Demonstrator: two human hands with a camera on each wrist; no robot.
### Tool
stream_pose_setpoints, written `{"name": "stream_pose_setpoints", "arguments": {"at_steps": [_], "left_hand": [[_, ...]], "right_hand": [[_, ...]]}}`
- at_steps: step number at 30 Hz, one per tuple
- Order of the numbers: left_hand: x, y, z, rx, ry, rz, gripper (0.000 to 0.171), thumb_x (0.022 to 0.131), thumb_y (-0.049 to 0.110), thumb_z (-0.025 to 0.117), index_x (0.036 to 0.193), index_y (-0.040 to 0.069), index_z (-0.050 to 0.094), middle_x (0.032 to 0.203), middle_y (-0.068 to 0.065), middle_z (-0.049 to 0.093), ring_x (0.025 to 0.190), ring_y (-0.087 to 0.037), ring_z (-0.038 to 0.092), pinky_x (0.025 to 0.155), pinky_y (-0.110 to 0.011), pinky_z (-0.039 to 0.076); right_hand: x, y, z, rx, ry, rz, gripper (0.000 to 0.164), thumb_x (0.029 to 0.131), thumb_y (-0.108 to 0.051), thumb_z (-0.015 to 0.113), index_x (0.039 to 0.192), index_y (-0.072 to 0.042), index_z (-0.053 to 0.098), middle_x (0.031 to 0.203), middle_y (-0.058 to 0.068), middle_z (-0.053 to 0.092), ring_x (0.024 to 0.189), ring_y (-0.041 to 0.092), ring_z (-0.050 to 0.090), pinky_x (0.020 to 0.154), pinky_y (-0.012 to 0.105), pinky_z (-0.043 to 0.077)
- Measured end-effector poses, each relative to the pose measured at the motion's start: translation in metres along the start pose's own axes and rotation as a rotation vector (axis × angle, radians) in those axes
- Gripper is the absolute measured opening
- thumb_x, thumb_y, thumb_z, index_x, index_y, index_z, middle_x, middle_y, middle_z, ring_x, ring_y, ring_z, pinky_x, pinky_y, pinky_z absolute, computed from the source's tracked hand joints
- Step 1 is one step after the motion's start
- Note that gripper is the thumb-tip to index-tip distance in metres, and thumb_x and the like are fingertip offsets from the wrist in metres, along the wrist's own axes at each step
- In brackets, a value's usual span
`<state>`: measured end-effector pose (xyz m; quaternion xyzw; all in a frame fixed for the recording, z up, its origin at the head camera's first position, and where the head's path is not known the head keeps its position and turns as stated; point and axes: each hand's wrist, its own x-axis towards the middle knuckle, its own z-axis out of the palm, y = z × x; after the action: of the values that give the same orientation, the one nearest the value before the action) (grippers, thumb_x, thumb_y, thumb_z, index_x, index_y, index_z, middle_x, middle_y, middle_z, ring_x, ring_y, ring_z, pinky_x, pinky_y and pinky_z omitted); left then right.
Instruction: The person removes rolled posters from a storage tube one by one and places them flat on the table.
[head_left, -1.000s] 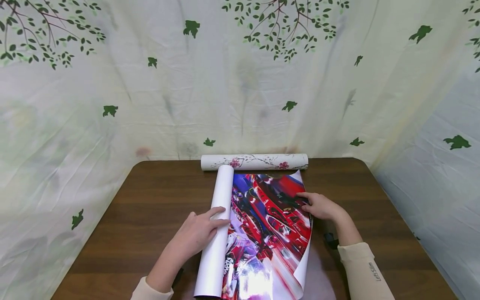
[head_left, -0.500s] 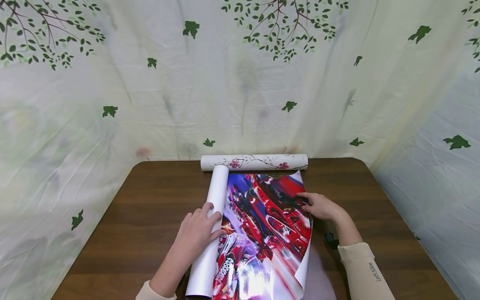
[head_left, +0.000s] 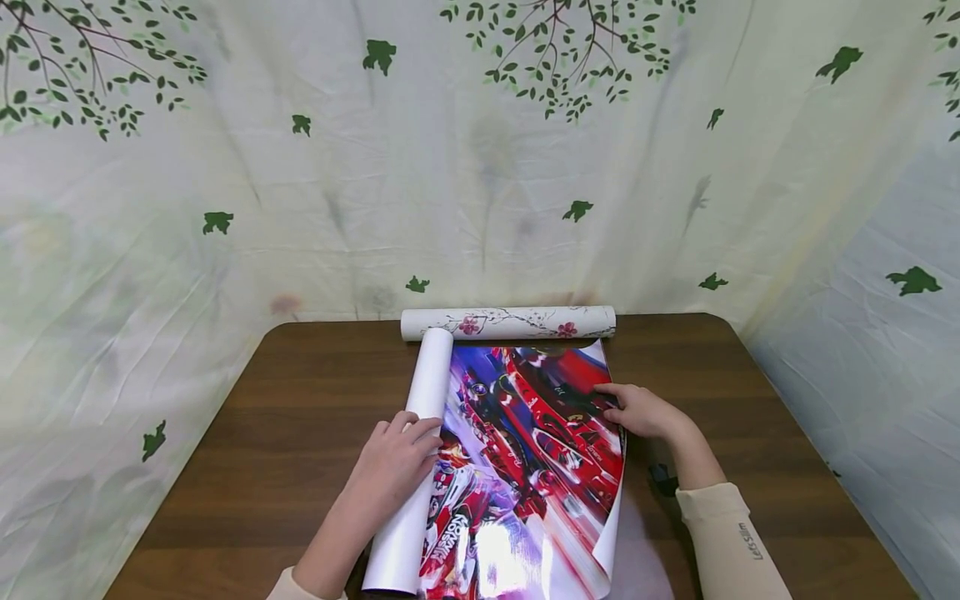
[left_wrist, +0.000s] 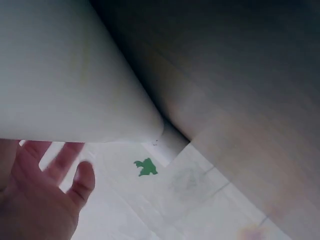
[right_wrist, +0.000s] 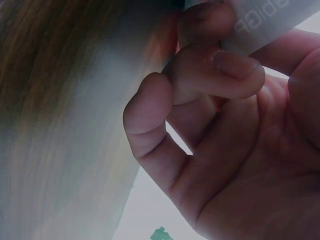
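Observation:
A glossy poster (head_left: pixel 540 450) with red racing cars lies partly unrolled on the table. Its left part is still a white roll (head_left: pixel 408 492), running from front to back. My left hand (head_left: pixel 393 467) rests on top of this roll with its fingers loosely bent across it; in the left wrist view the hand (left_wrist: pixel 47 192) shows beside the roll's white curve (left_wrist: pixel 75 75). At the poster's right edge, my right hand (head_left: pixel 641 412) pinches the sheet. The right wrist view shows the other fingers (right_wrist: pixel 147 112) curled under a white sheet edge (right_wrist: pixel 265 22) with faint lettering.
A second white roll (head_left: pixel 510 323) with a blossom-branch print lies crosswise at the back of the brown wooden table (head_left: pixel 300 433), close to the poster's far end. Behind the table hangs a pale cloth (head_left: pixel 480 183) printed with leaves. The poster's lower right corner curls up.
My left hand has rolled the white roll leftward, uncovering more of the picture, and its fingers have shifted over the roll. The right hand stays at the poster's right edge.

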<state>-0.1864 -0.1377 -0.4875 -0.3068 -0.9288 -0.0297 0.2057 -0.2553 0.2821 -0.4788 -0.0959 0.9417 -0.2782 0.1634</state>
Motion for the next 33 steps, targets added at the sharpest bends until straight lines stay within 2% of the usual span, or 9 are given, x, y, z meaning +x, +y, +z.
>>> {"name": "stream_pose_setpoints", "arguments": {"at_steps": [5,11,14,19,22,27,33], "left_hand": [[-0.004,-0.002,-0.002,-0.001,-0.019,0.024,0.020,0.088,0.020,0.086,0.107,0.020,0.083,0.129,0.001,0.076,0.127,-0.027,0.065,0.086,-0.042,0.053],[-0.009,-0.008,-0.004,-0.029,-0.044,-0.025,0.017,0.092,0.019,0.081,0.109,0.021,0.081,0.131,-0.002,0.075,0.130,-0.029,0.063,0.089,-0.045,0.053],[-0.012,-0.012,-0.006,-0.023,-0.043,-0.045,0.017,0.093,0.026,0.082,0.109,0.022,0.081,0.131,-0.003,0.074,0.127,-0.031,0.063,0.089,-0.046,0.053],[-0.015,-0.017,-0.007,-0.006,-0.060,-0.071,0.028,0.090,0.044,0.084,0.111,0.027,0.080,0.132,-0.008,0.070,0.124,-0.034,0.061,0.091,-0.048,0.054],[-0.017,-0.019,-0.007,-0.004,-0.082,-0.090,0.032,0.089,0.048,0.083,0.113,0.027,0.079,0.134,-0.010,0.067,0.125,-0.036,0.059,0.095,-0.050,0.054],[-0.021,-0.023,-0.006,-0.010,-0.084,-0.086,0.034,0.088,0.043,0.085,0.116,0.025,0.079,0.141,-0.013,0.064,0.131,-0.037,0.058,0.100,-0.052,0.055],[-0.024,-0.026,-0.004,-0.032,-0.087,-0.030,0.042,0.091,0.028,0.083,0.130,0.017,0.076,0.159,-0.012,0.056,0.149,-0.037,0.051,0.112,-0.055,0.051]], "right_hand": [[0.000,-0.002,0.000,0.008,-0.006,0.012,0.057,0.102,-0.017,0.067,0.154,-0.002,0.052,0.145,0.035,0.056,0.126,0.048,0.055,0.107,0.065,0.051],[-0.001,-0.003,0.000,0.015,-0.011,0.021,0.057,0.102,-0.018,0.067,0.155,-0.002,0.052,0.145,0.034,0.056,0.127,0.048,0.054,0.107,0.065,0.051],[-0.001,-0.002,0.000,0.016,-0.012,0.022,0.057,0.102,-0.018,0.067,0.155,-0.002,0.052,0.145,0.034,0.056,0.127,0.048,0.054,0.106,0.065,0.051],[-0.002,0.000,-0.001,0.016,-0.011,0.029,0.058,0.102,-0.019,0.067,0.155,-0.003,0.051,0.145,0.035,0.055,0.127,0.048,0.054,0.106,0.064,0.052],[-0.004,0.000,-0.003,0.017,-0.009,0.032,0.058,0.102,-0.018,0.067,0.155,-0.003,0.051,0.145,0.035,0.055,0.126,0.048,0.054,0.105,0.064,0.053],[-0.005,0.002,-0.005,0.016,-0.008,0.021,0.057,0.102,-0.018,0.067,0.155,-0.002,0.051,0.145,0.035,0.055,0.124,0.047,0.054,0.104,0.063,0.053],[-0.004,0.004,-0.005,0.014,-0.007,0.022,0.058,0.102,-0.018,0.067,0.155,-0.002,0.051,0.145,0.036,0.055,0.124,0.047,0.054,0.103,0.062,0.054]]}}
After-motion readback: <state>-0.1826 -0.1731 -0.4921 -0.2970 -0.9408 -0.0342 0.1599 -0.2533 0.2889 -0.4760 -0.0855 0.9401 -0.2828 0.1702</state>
